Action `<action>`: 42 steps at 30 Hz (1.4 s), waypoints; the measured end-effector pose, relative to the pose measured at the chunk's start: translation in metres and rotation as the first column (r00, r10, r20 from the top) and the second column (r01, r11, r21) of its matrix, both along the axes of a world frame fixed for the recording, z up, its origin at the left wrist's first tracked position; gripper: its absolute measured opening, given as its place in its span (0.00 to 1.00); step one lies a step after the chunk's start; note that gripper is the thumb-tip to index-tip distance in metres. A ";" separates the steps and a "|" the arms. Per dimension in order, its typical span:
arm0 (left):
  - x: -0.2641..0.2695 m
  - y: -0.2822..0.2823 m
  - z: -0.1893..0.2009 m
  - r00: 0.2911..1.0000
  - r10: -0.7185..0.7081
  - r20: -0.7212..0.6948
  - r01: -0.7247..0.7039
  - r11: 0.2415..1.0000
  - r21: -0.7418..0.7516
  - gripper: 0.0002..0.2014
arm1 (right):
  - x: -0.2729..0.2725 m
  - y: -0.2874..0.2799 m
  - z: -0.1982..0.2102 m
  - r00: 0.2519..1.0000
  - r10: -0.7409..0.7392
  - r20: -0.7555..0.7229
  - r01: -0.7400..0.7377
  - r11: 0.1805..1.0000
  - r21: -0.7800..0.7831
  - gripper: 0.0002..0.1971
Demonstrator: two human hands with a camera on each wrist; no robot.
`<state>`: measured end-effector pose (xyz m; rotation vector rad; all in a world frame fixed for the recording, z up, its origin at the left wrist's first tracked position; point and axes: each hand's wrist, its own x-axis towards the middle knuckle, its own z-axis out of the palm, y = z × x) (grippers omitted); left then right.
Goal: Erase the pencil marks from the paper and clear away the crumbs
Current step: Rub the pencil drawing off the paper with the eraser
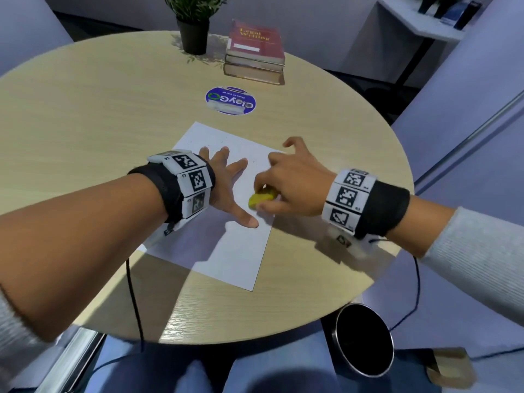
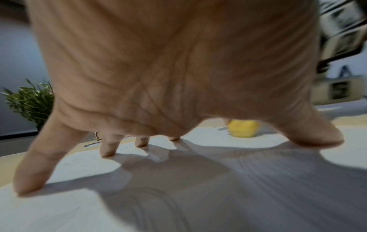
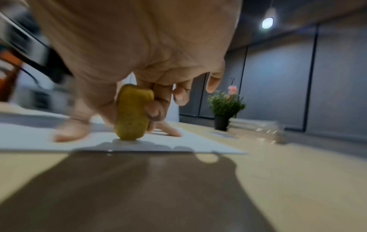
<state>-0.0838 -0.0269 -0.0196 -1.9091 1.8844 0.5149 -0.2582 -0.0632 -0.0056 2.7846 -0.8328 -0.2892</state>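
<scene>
Paper (image 1: 226,245): white sheet lying flat at mid-worktop (image 1: 85,114), long axis running diagonally away from the person. Faint specks, marks or crumbs, show near its far end; too small to tell which. Yellow eraser (image 1: 261,199), rounded and worn, stands on end touching the sheet near its right edge, pinched between thumb and fingers of the right hand (image 1: 295,182). Left hand (image 1: 226,182) presses flat just beside it, fingers spread and straight, pinning the sheet. The remaining specks lie beyond both hands.
</scene>
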 end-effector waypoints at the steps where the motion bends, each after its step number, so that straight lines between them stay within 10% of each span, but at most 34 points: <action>1: -0.001 0.001 0.001 1.000 -0.004 0.002 0.004 1.000 0.003 0.71 | 0.000 0.003 0.000 1.000 0.021 -0.021 -0.021 1.000 -0.004 0.21; 5: -0.002 0.006 0.005 1.000 -0.004 -0.016 0.003 1.000 -0.007 0.71 | -0.003 -0.016 0.010 0.982 -0.189 0.008 0.189 0.982 0.010 0.23; 18: -0.011 0.016 0.017 0.997 -0.048 0.064 0.051 0.998 -0.036 0.66 | 0.013 0.011 0.002 0.998 0.020 -0.068 -0.023 0.999 -0.040 0.21; 42: 0.001 0.005 -0.004 0.999 0.013 -0.045 -0.016 0.998 -0.067 0.75 | 0.010 0.002 0.006 0.996 -0.085 -0.014 0.085 0.996 -0.001 0.20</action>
